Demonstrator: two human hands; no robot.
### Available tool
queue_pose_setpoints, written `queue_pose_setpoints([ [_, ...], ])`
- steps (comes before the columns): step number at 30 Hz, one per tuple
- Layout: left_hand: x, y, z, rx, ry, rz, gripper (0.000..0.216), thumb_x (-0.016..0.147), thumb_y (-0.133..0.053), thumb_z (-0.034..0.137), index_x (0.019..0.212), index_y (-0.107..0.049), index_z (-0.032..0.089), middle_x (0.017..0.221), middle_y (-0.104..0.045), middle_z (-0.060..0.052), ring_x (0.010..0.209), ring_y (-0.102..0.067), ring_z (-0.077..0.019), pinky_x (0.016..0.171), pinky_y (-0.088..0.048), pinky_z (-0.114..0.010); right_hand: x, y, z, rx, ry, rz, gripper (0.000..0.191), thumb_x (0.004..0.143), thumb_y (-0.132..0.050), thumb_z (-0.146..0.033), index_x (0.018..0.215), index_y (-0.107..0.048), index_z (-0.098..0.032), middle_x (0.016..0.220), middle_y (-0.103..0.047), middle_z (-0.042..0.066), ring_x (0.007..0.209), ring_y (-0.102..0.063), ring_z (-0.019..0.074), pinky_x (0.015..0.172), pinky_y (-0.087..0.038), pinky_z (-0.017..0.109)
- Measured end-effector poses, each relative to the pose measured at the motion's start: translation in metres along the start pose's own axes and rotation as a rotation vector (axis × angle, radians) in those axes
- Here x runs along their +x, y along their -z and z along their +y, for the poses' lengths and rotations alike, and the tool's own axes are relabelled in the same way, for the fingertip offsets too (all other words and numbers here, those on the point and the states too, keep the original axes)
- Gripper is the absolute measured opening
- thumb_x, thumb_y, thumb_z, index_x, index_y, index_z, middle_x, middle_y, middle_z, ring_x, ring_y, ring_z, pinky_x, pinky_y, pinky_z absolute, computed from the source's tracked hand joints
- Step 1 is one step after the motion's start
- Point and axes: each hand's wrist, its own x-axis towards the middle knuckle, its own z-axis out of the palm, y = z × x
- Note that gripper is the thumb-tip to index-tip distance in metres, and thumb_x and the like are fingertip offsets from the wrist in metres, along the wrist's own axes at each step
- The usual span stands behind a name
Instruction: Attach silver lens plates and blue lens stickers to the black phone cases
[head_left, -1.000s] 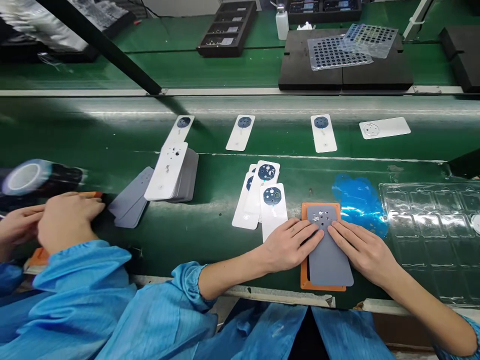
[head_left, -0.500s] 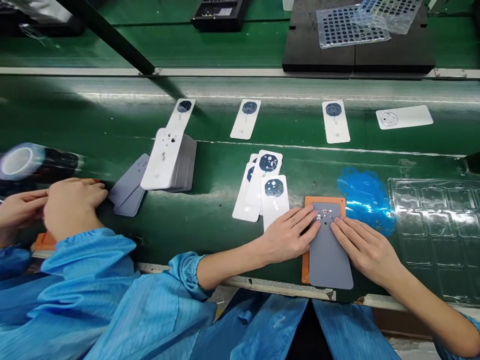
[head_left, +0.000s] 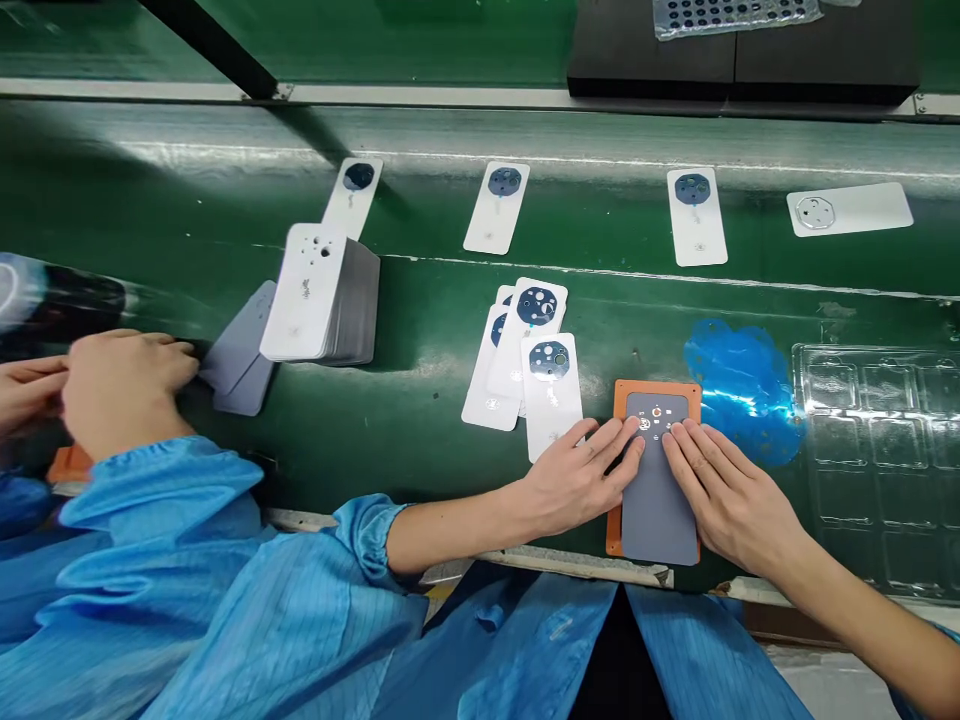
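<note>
A grey phone back panel point(head_left: 660, 500) lies over an orange fixture plate point(head_left: 615, 530), small holes in its upper part. My left hand point(head_left: 574, 478) grips the panel's upper left edge, fingertips pressed beside the holes. From the other side, my right hand point(head_left: 731, 490) holds the upper right edge with its fingers together and fingertips on the surface. Left of my hands, white phone back panels point(head_left: 551, 400) with dark round camera areas overlap; a blue film pile point(head_left: 742, 390) sits to the right.
A tall stack of panels point(head_left: 304, 295) stands at left, with loose grey panels point(head_left: 244, 350) beside it. A co-worker's hands point(head_left: 124, 385) work at far left. Single white panels point(head_left: 496, 208) lie along the back. A clear plastic tray point(head_left: 877, 460) is at right.
The grey panel has shifted slightly up and straightened, sitting more squarely over the orange fixture. Both my hands keep contact with it. The view has tilted a little downward.
</note>
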Motion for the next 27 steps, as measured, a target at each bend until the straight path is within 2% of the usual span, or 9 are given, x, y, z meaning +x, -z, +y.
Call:
queue_pose_setpoints([
  [8, 0.002, -0.001, 0.006, -0.007, 0.003, -0.016, 0.040, 0.093, -0.052, 0.018, 0.130, -0.054, 0.004, 0.136, -0.058, -0.026, 0.118, -0.059, -0.0314, 0.084, -0.050, -0.039, 0.000, -0.003, -0.004, 0.058, -0.040, -0.012, 0.063, 0.088, -0.044, -0.007, 0.151, -0.037, -0.003, 0.150, -0.045, 0.021, 0.142, -0.039, 0.0358, 0.115, -0.042, 0.053],
  [11, 0.007, 0.011, -0.012, -0.153, -0.035, -0.137, 0.044, 0.091, -0.061, 0.029, 0.129, -0.056, 0.008, 0.137, -0.058, -0.024, 0.120, -0.057, -0.0341, 0.094, -0.050, -0.045, 0.000, -0.003, -0.003, 0.047, -0.018, 0.030, 0.058, 0.089, -0.045, -0.005, 0.147, -0.044, -0.003, 0.146, -0.049, 0.023, 0.139, -0.043, 0.0361, 0.114, -0.043, 0.053],
  [13, 0.012, 0.020, -0.029, -0.357, -0.043, -0.143, 0.053, 0.088, -0.069, 0.035, 0.135, -0.053, 0.013, 0.140, -0.057, -0.018, 0.130, -0.051, -0.0346, 0.104, -0.046, -0.050, -0.002, 0.002, 0.000, 0.097, -0.012, 0.113, 0.054, 0.090, -0.047, -0.003, 0.144, -0.050, -0.009, 0.142, -0.055, 0.020, 0.135, -0.050, 0.0339, 0.111, -0.047, 0.051],
  [16, 0.026, 0.027, -0.043, -0.696, 0.095, 0.039, 0.063, 0.086, -0.073, 0.033, 0.141, -0.048, 0.020, 0.141, -0.058, -0.014, 0.135, -0.049, -0.0287, 0.109, -0.045, -0.047, -0.006, 0.012, 0.006, 0.398, -0.137, 0.303, 0.046, 0.093, -0.053, -0.009, 0.137, -0.059, -0.022, 0.136, -0.062, 0.012, 0.127, -0.058, 0.0309, 0.105, -0.054, 0.049],
  [18, 0.040, 0.029, -0.041, -0.874, 0.214, 0.194, 0.054, 0.084, -0.076, 0.029, 0.133, -0.055, 0.019, 0.130, -0.065, -0.012, 0.123, -0.060, -0.0248, 0.103, -0.051, -0.041, -0.008, 0.016, 0.012, 0.747, -0.300, 0.439, 0.038, 0.094, -0.054, -0.014, 0.129, -0.064, -0.028, 0.128, -0.068, 0.008, 0.119, -0.064, 0.0296, 0.097, -0.059, 0.048],
  [20, 0.055, 0.029, -0.030, -0.997, 0.238, 0.314, 0.034, 0.085, -0.075, 0.027, 0.115, -0.065, 0.016, 0.110, -0.073, -0.010, 0.103, -0.069, -0.0206, 0.092, -0.055, -0.034, -0.007, 0.014, 0.019, 1.079, -0.428, 0.519, 0.032, 0.096, -0.050, -0.017, 0.121, -0.065, -0.031, 0.117, -0.073, 0.006, 0.111, -0.069, 0.0282, 0.089, -0.062, 0.048],
  [22, 0.068, 0.029, -0.017, -1.037, 0.194, 0.423, 0.014, 0.088, -0.071, 0.024, 0.098, -0.068, 0.014, 0.095, -0.075, -0.007, 0.088, -0.071, -0.0168, 0.083, -0.057, -0.029, -0.006, 0.007, 0.026, 1.306, -0.477, 0.513, 0.030, 0.098, -0.043, -0.018, 0.114, -0.065, -0.029, 0.110, -0.074, 0.006, 0.108, -0.070, 0.0270, 0.087, -0.063, 0.050],
  [24, 0.076, 0.028, -0.005, -0.984, 0.148, 0.545, 0.009, 0.091, -0.068, 0.023, 0.091, -0.068, 0.014, 0.087, -0.075, -0.006, 0.083, -0.071, -0.0153, 0.080, -0.057, -0.028, -0.003, 0.002, 0.030, 1.483, -0.517, 0.459, 0.027, 0.097, -0.041, -0.021, 0.106, -0.066, -0.027, 0.106, -0.074, 0.007, 0.107, -0.070, 0.0255, 0.090, -0.061, 0.050],
  [27, 0.081, 0.025, 0.005, -0.833, 0.078, 0.720, 0.002, 0.090, -0.066, 0.016, 0.091, -0.066, 0.015, 0.085, -0.074, -0.005, 0.080, -0.070, -0.0144, 0.078, -0.058, -0.028, 0.002, 0.003, 0.027, 1.847, -0.673, 0.444, 0.011, 0.090, -0.055, -0.029, 0.092, -0.065, -0.025, 0.100, -0.073, 0.006, 0.102, -0.071, 0.0228, 0.094, -0.060, 0.043],
])
